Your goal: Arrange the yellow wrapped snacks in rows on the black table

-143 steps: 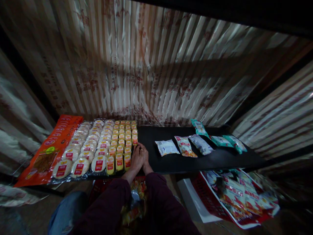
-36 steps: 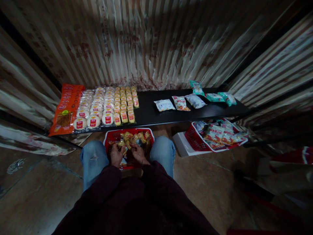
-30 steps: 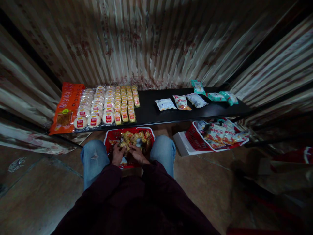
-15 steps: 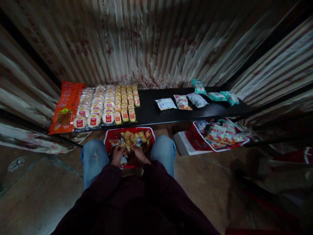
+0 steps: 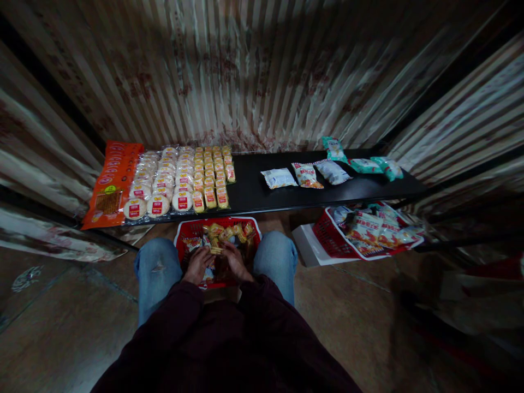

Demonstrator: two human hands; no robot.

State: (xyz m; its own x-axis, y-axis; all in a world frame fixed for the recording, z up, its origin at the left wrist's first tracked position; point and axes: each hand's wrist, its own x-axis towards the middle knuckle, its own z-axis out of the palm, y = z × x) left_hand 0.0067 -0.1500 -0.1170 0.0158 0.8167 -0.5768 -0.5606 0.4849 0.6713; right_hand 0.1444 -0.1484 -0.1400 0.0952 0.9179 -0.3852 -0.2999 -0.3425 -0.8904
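Note:
Between my knees stands a red basket [image 5: 255, 229] holding yellow wrapped snacks [image 5: 225, 232] and other small packets. Over its near half, my left hand [image 5: 198, 264] and my right hand [image 5: 234, 262] face each other. Their fingertips close on the two ends of small yellow snack packets [image 5: 215, 250]; how many they hold is unclear. Past the basket, a black shelf [image 5: 249, 199] carries rows of similar yellow snack packets [image 5: 210, 196], rows of round white rice crackers [image 5: 158, 205] in clear wrap and a flat orange bag [image 5: 108, 188] at the left end.
White-and-red snack bags [image 5: 307, 176] and green-and-white bags [image 5: 364, 165] lie on the shelf's right part. A second red basket [image 5: 327, 234], full of snack bags, rests tilted on a white box [image 5: 303, 248]. Dark posts and pleated curtains enclose the shelf.
My hands have come up slightly from among the basket's packets, and yellow packets now show between my fingertips. The view has shifted a little.

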